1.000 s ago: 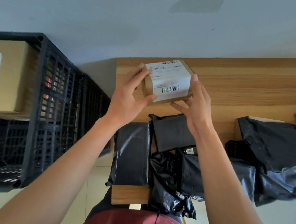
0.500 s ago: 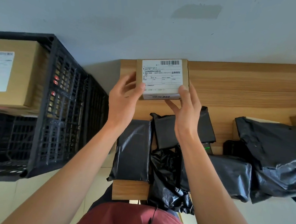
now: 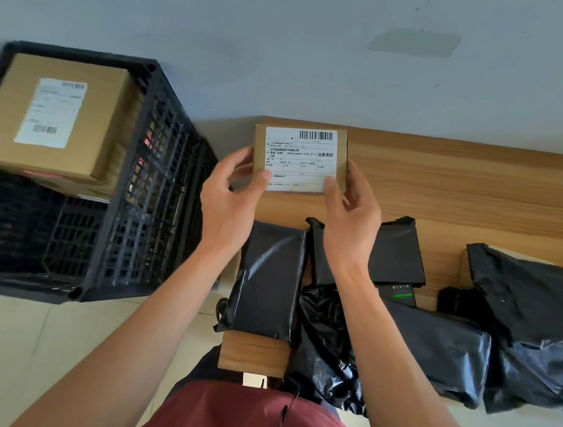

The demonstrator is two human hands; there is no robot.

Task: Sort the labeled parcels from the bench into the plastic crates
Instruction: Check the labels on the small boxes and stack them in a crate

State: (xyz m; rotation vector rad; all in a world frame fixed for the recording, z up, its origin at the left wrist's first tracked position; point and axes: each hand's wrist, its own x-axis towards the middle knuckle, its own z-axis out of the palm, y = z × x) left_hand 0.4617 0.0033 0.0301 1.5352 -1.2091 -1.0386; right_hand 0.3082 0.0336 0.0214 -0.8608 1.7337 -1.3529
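Here, in the head view, both hands held one small cardboard box [image 3: 299, 160] above the far end of the wooden bench [image 3: 465, 183], label side up. The left hand [image 3: 229, 201] pinched its left edge, thumb on the label's lower corner; the right hand [image 3: 352, 216] clasped the right edge the same way. Neither hand was free. The box was level and squared to the eye, so the step in hand looked like reading the label before choosing a crate.

Left of the grip, well apart, stood a black plastic crate [image 3: 144, 200] with a larger labelled carton [image 3: 55, 116] already inside. Just below the wrists lay several black plastic mailers [image 3: 266, 280], unsorted, with more to the right.

The next move probably called for carrying the box leftward over the crate's rim, then lowering it beside the carton.
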